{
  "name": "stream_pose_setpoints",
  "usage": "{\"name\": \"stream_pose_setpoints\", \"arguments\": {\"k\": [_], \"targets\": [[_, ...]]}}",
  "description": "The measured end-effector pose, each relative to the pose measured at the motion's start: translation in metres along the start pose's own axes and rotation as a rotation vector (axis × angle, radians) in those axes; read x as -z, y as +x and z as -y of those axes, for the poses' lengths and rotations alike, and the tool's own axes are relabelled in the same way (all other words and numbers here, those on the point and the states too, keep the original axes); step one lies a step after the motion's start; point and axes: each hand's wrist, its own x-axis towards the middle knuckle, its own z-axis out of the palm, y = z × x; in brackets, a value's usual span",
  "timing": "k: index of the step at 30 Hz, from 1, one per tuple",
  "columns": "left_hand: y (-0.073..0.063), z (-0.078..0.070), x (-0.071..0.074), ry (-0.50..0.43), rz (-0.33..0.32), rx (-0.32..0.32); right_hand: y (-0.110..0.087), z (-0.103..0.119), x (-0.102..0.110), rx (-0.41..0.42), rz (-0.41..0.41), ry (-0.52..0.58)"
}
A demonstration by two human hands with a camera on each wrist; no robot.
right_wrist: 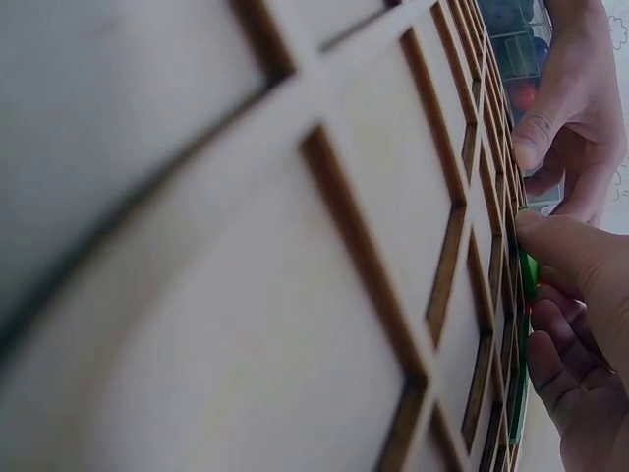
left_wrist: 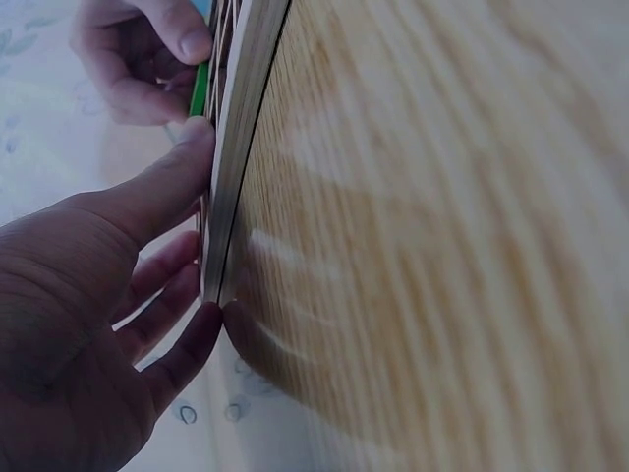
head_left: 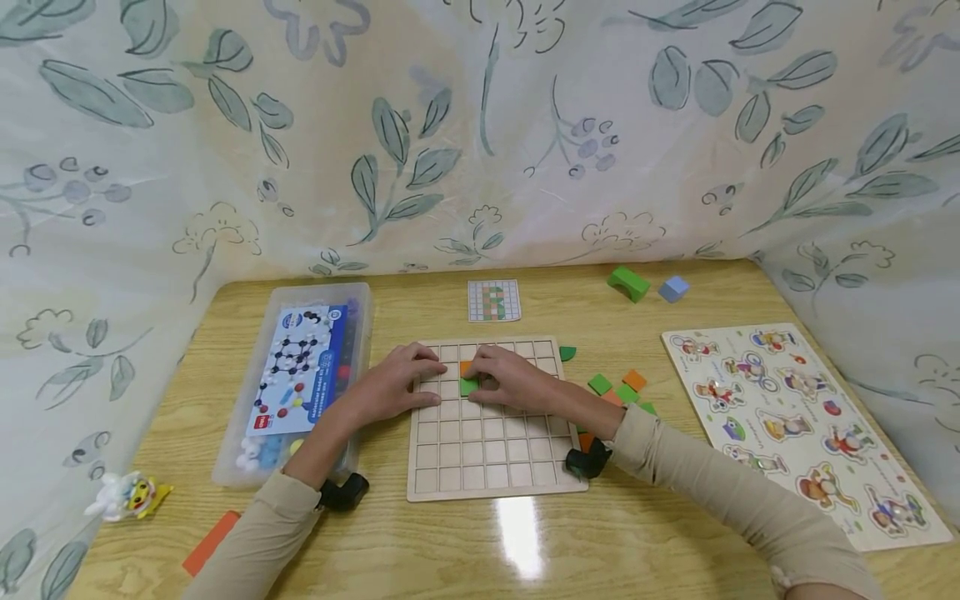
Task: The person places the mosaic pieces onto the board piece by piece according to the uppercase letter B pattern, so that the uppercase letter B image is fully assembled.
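A wooden grid board [head_left: 450,454] lies mid-table. My right hand [head_left: 513,379] is over its upper middle, pinching a green tile [head_left: 468,387] between thumb and fingers; the tile's thin edge [left_wrist: 200,90] shows in the left wrist view. Just behind it on the grid is an orange tile [head_left: 465,367], partly hidden by the fingers. My left hand [head_left: 393,383] rests at the board's left edge with fingers loosely bent, gripping no tile. Beyond the board lies a small card [head_left: 494,300] with a coloured grid pattern. Loose green and orange tiles [head_left: 634,380] lie right of the board, some hidden by my right arm.
A clear plastic molecular model kit box [head_left: 300,367] stands at left. Nearer are a small toy figure [head_left: 135,496] and a red-orange block [head_left: 212,543]. To the right lies a picture puzzle board [head_left: 780,467]. Behind sit a green arch block [head_left: 628,284] and a blue block [head_left: 673,288].
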Motion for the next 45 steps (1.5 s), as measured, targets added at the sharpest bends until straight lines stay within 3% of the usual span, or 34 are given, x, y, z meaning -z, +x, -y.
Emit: {"name": "stream_pose_setpoints", "arguments": {"k": [12, 21, 36, 45], "targets": [[0.000, 0.001, -0.002, -0.004, 0.000, -0.007, -0.002, 0.005, 0.004, -0.034, 0.022, -0.054], [-0.001, 0.000, 0.002, -0.019, -0.010, 0.007, -0.012, 0.005, 0.016, -0.115, -0.065, 0.020], [-0.001, 0.000, 0.000, -0.017, -0.005, 0.009, -0.081, -0.002, 0.034, -0.184, -0.261, 0.039], [-0.002, -0.001, 0.000, -0.019, -0.003, 0.009, -0.120, -0.013, 0.047, -0.266, -0.276, -0.030]]}}
